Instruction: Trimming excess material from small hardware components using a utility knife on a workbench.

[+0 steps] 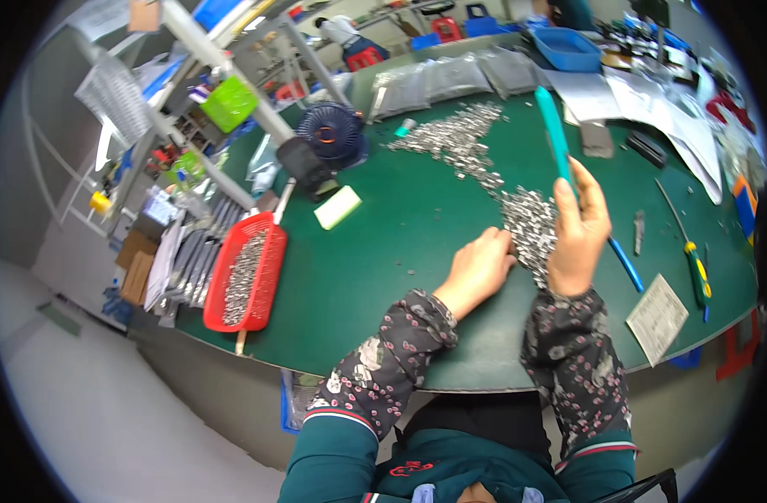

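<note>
A long, narrow teal tool [553, 126] stands up from my right hand [579, 230], pinched between thumb and fingers. Its exact kind does not show. Below that hand lies a heap of small silvery metal parts [527, 220] on the green tabletop [366, 277]. My left hand [477, 270] rests at the heap's near left edge with its fingers curled together; whatever they pinch is hidden. Farther back, a second, wider spread of the same parts [455, 134] trails toward the near heap.
A red basket of metal parts [274, 285] stands at the left, near a blue fan [330, 134] and a pale yellow block [337, 208]. Filled plastic bags [457, 80] and a blue tray [566, 49] line the back. Right: a blue pen [626, 264], screwdriver [698, 272] and card [657, 318].
</note>
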Demonstrator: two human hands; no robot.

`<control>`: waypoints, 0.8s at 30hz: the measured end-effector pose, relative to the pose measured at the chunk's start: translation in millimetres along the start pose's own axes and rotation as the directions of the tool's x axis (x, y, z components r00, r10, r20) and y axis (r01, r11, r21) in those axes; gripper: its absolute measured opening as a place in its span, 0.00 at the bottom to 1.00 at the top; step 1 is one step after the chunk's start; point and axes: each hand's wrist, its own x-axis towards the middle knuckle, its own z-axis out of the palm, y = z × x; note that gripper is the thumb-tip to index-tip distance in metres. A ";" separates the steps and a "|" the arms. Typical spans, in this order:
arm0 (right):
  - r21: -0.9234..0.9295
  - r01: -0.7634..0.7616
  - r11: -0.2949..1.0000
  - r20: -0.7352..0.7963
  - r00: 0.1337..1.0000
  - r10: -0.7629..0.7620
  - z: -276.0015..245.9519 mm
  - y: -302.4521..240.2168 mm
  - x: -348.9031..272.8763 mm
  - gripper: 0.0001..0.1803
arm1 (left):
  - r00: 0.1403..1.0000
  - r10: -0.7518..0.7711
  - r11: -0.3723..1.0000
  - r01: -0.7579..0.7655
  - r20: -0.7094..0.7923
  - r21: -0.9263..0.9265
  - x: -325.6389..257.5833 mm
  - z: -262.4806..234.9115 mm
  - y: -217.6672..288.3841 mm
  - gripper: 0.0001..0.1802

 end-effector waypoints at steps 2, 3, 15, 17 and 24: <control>0.025 -0.023 0.999 0.037 0.999 0.022 0.0 0.6 -3.1 0.16 | 0.998 0.010 0.987 -0.021 -0.070 -0.157 -6.6 -15.8 -2.6 0.07; -0.027 -0.006 1.000 0.083 0.997 0.009 1.1 2.1 -6.0 0.16 | 0.995 0.004 0.970 -0.028 -0.098 -0.243 -9.7 -23.6 -6.1 0.07; -0.452 0.295 0.842 0.650 0.755 0.084 16.8 13.9 -44.5 0.16 | 0.878 -0.457 0.098 -0.107 -0.140 -0.989 -64.9 -72.9 -109.6 0.07; -0.440 0.356 0.825 0.703 0.708 0.070 17.6 18.6 -50.1 0.16 | 0.875 -0.471 0.041 -0.105 -0.112 -0.994 -65.9 -67.2 -124.0 0.07; -0.517 0.353 0.780 0.722 0.670 0.175 21.7 16.3 -54.4 0.14 | 0.917 -0.389 -0.049 -0.122 -0.093 -0.991 -65.4 -69.4 -130.8 0.07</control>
